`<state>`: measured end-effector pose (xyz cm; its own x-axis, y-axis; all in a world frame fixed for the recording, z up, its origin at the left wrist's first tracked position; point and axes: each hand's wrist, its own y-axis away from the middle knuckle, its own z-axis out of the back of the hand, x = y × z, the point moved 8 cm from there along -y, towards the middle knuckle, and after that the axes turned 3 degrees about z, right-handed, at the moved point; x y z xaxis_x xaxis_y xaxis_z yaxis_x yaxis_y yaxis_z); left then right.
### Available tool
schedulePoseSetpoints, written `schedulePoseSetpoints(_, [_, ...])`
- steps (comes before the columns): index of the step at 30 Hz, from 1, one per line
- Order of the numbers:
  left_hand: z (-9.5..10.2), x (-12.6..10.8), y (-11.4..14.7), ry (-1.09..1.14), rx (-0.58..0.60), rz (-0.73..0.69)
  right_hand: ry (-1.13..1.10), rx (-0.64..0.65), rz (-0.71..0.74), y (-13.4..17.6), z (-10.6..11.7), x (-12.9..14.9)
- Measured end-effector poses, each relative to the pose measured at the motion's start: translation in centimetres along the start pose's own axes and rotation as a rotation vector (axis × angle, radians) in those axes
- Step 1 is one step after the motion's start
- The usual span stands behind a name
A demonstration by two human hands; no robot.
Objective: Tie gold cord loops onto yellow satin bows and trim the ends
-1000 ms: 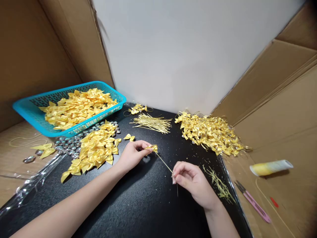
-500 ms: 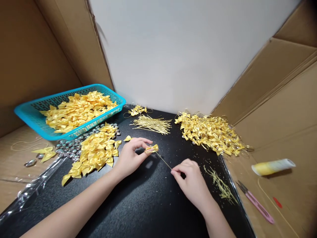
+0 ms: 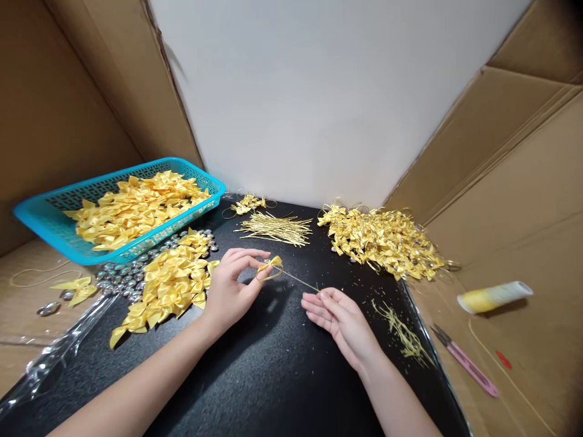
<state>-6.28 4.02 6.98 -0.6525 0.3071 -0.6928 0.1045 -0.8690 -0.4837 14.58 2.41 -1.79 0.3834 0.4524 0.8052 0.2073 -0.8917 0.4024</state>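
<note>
Between the thumb and fingers of my left hand [image 3: 232, 285] is a yellow ribbon bow [image 3: 274, 262], with a loop of gold cord [image 3: 272, 277] hanging at it. A straight length of cord [image 3: 298, 280] runs from the bow to my right hand [image 3: 339, 318], whose thumb and forefinger pinch its end while the other fingers stretch out. Left of my left hand lies a heap of loose yellow bows [image 3: 170, 288] beside shiny silver beads [image 3: 122, 279]. Beyond my hands rests a bundle of cut gold cords [image 3: 277, 229].
A turquoise basket [image 3: 113, 252] of bows stands at the left. To the right are a pile of looped bows [image 3: 382, 243], cord scraps [image 3: 405, 334], pink-handled snips [image 3: 469, 364] and a yellow-white roll [image 3: 495, 296]. Cardboard walls [image 3: 514, 158] flank the black table [image 3: 255, 376].
The cord is now drawn more level, and a loop shows at the bow. My right hand has turned and its lower fingers have opened out. The view has shifted slightly.
</note>
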Motion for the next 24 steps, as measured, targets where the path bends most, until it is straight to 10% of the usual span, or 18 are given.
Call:
schedulePoseSetpoints(11, [-0.9,-1.9,1.5,-0.022,0.055,-0.174,-0.361,-0.283,0.158,-2.0,3.8,-0.2])
schedulePoseSetpoints(24, [-4.7,0.9,2.4,0.286,0.345,0.284,-0.389,-0.105,0.275,-1.4,2.6,2.5])
